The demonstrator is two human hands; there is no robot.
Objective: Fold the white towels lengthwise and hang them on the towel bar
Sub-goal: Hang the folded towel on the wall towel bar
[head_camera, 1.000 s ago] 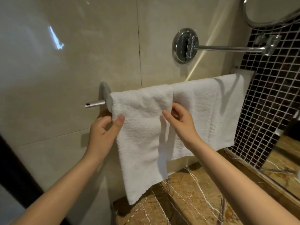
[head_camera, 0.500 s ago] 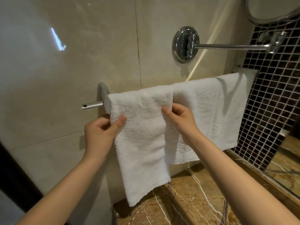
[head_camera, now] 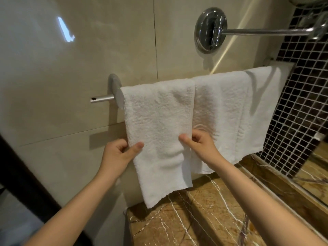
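Three folded white towels hang side by side over the metal towel bar [head_camera: 102, 99] on the beige tiled wall. The left towel [head_camera: 158, 112] hangs lowest, its bottom edge near the counter. My left hand [head_camera: 120, 153] pinches this towel's left edge between thumb and fingers. My right hand [head_camera: 198, 143] pinches its right edge at the same height. The middle towel [head_camera: 220, 107] and the right towel [head_camera: 260, 103] hang untouched. The bar itself is hidden under the towels except for its left end.
A chrome wall mount with a long arm [head_camera: 211, 30] sticks out above the towels. A brown marble counter [head_camera: 195, 219] lies below. Dark mosaic tiles [head_camera: 301, 103] and a mirror edge are at the right. A dark door frame [head_camera: 21, 174] runs at the left.
Both hands have slid down the left towel's side edges, from just below the bar to about its middle. The towel hangs straighter.
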